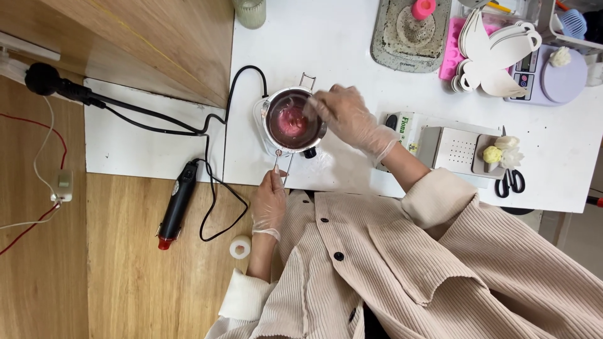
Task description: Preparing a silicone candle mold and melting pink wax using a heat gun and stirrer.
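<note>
The head camera looks straight down at a white surface [333, 44] on which a small stainless-steel melting pot [293, 120] sits on a compact heater base; the pot holds pink molten liquid [290, 121]. The pot stands near the front-left part of the surface, directly ahead of the person's torso. The left hand [269, 202], in a clear disposable glove, is closed around the thin wire handle [282, 164] that projects from the pot toward the person. The right hand [347, 116], also gloved, is positioned over the right rim of the pot with its fingers bunched and pointing down into the pot opening; whether the fingers pinch a stirring tool cannot be determined because of blur. A black power cord [217, 119] runs from the heater across to the left. On the wooden floor [132, 282] to the left lies a black heat gun [176, 204] with a red tip, and a small white ring-shaped object [240, 247] lies near the left forearm. To the right of the pot are a small box [402, 129], a white perforated device [453, 149], and black-handled scissors [511, 181]. At the far edge are a grey mat [409, 37], a pink silicone mould [452, 50], white cut-out shapes [496, 53], and a digital scale [553, 78]. The person wears a beige corduroy shirt [427, 270].
</note>
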